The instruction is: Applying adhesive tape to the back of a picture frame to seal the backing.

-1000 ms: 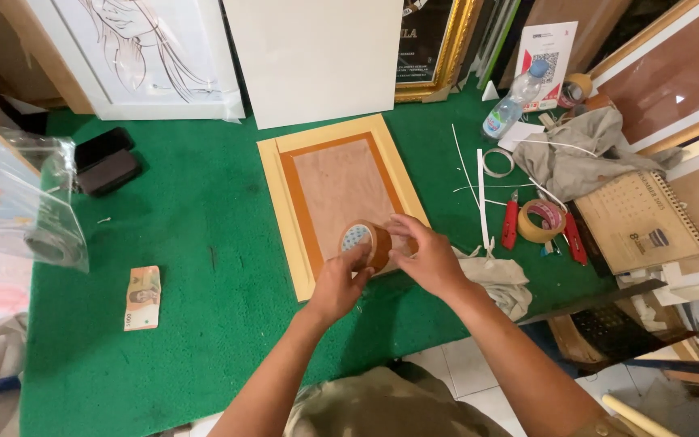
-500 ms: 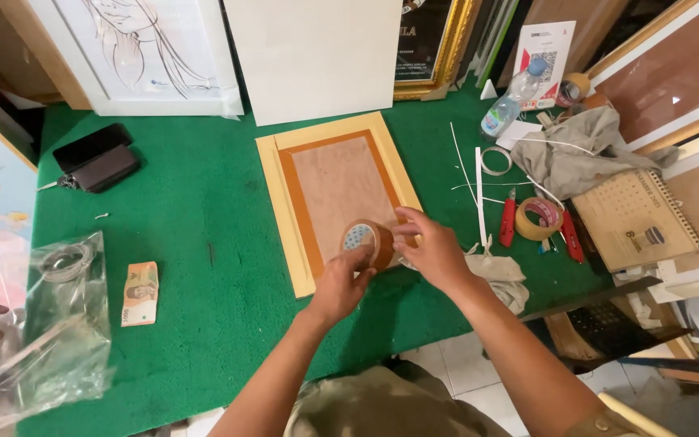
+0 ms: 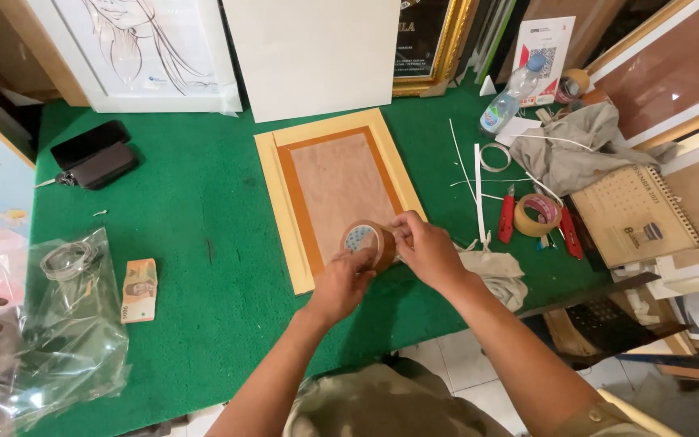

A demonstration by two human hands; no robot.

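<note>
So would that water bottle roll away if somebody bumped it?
Probably. The water bottle lies tilted on its side on the green table, and its round body would likely roll. It looks like thin clear plastic, so likely light, and the rag beside it might stop it.

**Free room and obstacles around the two hands**

Both hands, left hand (image 3: 341,285) and right hand (image 3: 429,252), meet over the near edge of the picture frame (image 3: 335,190). From 9 to 8 o'clock the green counter (image 3: 204,243) lies open as far as the banknote (image 3: 139,290) and plastic bag (image 3: 70,332). At 3 o'clock a crumpled cloth (image 3: 491,271) lies close; beyond it red cutters (image 3: 507,222) and a tape ring (image 3: 537,214) crowd the way. At 12 o'clock a white board (image 3: 309,53) stands as a wall.
</note>
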